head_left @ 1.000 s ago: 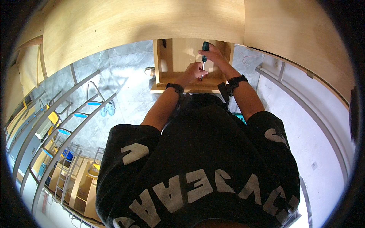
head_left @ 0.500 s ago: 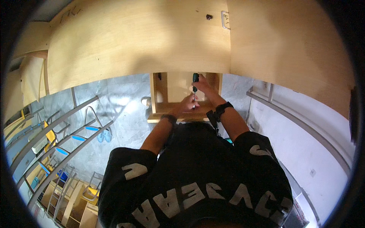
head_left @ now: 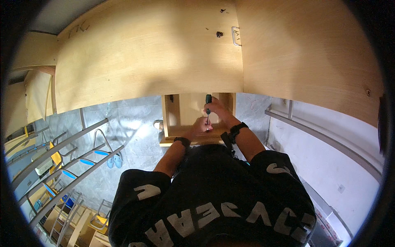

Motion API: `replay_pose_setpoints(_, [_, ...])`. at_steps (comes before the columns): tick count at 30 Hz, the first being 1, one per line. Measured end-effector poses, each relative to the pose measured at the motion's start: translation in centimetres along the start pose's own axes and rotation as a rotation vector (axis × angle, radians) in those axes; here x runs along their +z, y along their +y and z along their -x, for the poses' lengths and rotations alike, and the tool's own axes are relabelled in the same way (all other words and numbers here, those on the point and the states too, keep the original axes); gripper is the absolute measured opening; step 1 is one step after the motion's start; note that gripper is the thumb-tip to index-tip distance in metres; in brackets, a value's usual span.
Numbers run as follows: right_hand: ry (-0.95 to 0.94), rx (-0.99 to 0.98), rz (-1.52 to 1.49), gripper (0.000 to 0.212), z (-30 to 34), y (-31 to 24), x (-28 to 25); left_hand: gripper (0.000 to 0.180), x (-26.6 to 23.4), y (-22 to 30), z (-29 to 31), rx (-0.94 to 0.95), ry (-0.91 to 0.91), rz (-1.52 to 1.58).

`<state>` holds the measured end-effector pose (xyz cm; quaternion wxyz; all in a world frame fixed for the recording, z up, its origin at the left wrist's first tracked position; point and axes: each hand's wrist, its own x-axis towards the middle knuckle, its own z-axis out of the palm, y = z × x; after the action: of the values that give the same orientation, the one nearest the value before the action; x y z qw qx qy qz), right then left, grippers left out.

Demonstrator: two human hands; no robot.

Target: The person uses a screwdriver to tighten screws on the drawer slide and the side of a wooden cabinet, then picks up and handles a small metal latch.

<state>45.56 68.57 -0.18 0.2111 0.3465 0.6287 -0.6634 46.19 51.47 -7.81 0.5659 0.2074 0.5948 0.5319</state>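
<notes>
My right hand [head_left: 217, 108] is closed around the handle of a screwdriver with a dark green and black grip [head_left: 208, 99]. The shaft points back toward my body, to the front of a pulled-out wooden drawer [head_left: 165, 119]. Close to the screwdriver's tip, the fingers of my left hand [head_left: 200, 125] are pinched around the shaft, at the inner side of the drawer front [head_left: 168, 140]. Whether a screw is at the tip is hidden by these fingers.
Above the drawer extends a wooden desktop [head_left: 144, 53] carrying a small dark piece [head_left: 219, 34] and a metal pull handle [head_left: 235, 36]. Metal bunk rails [head_left: 82, 161] stand at left, near blue slippers [head_left: 114, 161]. Another rail [head_left: 325, 142] runs along the right wall.
The view has tilted, so desk and drawer sit lower in the picture. My right hand's fingers have shifted on the screwdriver handle; the left hand stays by the tip.
</notes>
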Motion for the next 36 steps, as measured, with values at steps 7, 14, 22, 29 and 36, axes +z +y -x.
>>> replay_pose_setpoints(7, [-0.006,0.051,-0.214,0.027,1.4,1.6,1.6,0.033,-0.5,2.1,1.0,0.281,0.165,-0.287])
replay_pose_setpoints(14, [-0.078,-0.180,-0.091,0.020,0.3,1.0,-0.4,0.023,-1.9,2.1,1.3,-0.027,-0.308,-0.473])
replay_pose_setpoints(22, [0.025,-0.045,0.551,0.018,5.2,-0.7,-2.0,0.017,-0.9,4.2,-0.3,0.069,-0.432,-0.986])
replay_pose_setpoints(29, [-0.151,-0.431,0.121,0.030,9.9,8.7,-1.5,0.034,0.7,5.2,0.5,-0.010,-0.454,-0.969])
replay_pose_setpoints(36, [0.125,-0.778,0.506,0.032,14.1,7.3,2.4,0.033,0.5,13.6,4.0,-0.012,-0.531,-0.995])
